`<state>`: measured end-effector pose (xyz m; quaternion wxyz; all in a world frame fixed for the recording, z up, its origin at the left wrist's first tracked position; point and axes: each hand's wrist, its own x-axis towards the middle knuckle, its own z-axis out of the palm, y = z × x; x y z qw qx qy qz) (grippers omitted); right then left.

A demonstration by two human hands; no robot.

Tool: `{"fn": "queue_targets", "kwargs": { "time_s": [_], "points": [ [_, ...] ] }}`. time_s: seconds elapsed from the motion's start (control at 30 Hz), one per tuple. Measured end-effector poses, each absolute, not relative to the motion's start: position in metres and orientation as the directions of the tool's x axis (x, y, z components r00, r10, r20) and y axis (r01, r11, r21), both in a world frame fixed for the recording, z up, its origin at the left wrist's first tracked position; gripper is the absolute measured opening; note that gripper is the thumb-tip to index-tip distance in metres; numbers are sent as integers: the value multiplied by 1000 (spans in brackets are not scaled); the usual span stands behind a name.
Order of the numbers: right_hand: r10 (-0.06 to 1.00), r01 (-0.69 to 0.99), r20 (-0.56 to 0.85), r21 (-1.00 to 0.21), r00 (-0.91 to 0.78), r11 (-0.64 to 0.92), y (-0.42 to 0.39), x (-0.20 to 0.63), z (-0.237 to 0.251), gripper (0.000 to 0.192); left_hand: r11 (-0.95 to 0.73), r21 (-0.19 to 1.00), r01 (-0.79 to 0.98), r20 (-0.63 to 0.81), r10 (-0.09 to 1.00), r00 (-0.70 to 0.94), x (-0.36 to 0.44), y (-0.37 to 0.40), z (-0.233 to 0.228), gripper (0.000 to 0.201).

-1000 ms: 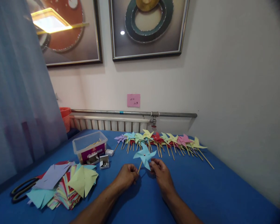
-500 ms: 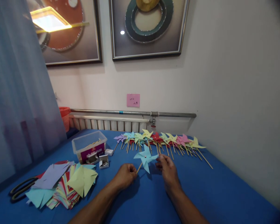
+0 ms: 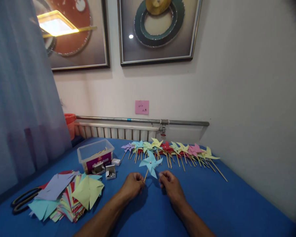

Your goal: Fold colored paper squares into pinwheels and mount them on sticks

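My left hand is closed on the thin wooden stick of a light-blue paper pinwheel. The stick tilts up to the right, and the four-bladed head with its silvery centre pin faces me. Beside the lower right blade is my right hand, its fingers loosely curled and slightly apart. Nothing shows between them, and I see a small gap to the blade. Behind the held pinwheel lies a row of finished pinwheels in several colours, among them a red pinwheel and a pink pinwheel.
On the left are a pile of slit paper squares and black-handled scissors. A clear plastic tub contains sticks. In front of it stands a small open box of pins. Blue cloth covers the table; a pipe runs along the wall.
The pinwheel head has shifted slightly left and turned. My right hand has come down and left, away from the blade it was touching. My left hand has kept its hold on the stick.
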<state>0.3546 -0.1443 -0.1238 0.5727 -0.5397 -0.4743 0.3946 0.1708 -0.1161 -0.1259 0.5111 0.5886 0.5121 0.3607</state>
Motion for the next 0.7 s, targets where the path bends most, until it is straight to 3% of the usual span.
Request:
{"fn": "queue_targets", "kwargs": {
  "time_s": [0.23,0.5,0.7],
  "points": [
    [988,132,117,-986,98,103,-145,337,-136,29,65,977,204,-120,955,272,175,-119,-129,3],
    [870,106,237,-972,432,212,-139,363,-121,56,33,974,226,-91,963,255,172,-120,-126,7],
    [876,98,220,-976,429,197,-138,369,-124,36,33,977,210,-94,953,287,173,-122,-126,7]
  ]
}}
